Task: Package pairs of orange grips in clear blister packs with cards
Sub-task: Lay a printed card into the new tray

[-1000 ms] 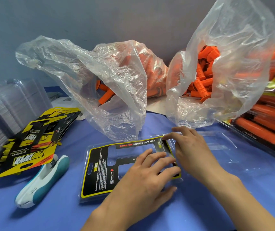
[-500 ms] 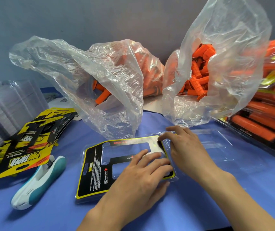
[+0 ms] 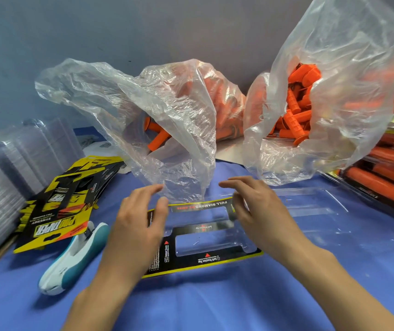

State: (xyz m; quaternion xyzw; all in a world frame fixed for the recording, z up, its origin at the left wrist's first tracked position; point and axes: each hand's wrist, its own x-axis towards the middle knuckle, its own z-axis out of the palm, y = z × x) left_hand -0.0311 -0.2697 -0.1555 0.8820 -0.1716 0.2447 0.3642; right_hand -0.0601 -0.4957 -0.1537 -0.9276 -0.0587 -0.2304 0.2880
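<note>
- Centre of frame: black-and-yellow card [image 3: 205,260] lying flat in an open clear blister pack [image 3: 310,206] on the blue table [image 3: 215,306]. It reads "FULL DIAMOND", "Soft Traction Top" and "Inner Core".
- Left hand [image 3: 138,225] and right hand [image 3: 258,211]: at the card's far corners, thumbs touching it, fingers loose and spread, clamping nothing.
- Left of frame: card stack [image 3: 55,225], printed "PRO TAPER" and "SYNERGY".
- Upper frame: ribbed orange grips [image 3: 294,120], heaped in clear bags [image 3: 172,111].

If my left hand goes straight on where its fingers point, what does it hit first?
Left hand: likely the crumpled lower edge of the left clear plastic bag just ahead; depth is uncertain.
</note>
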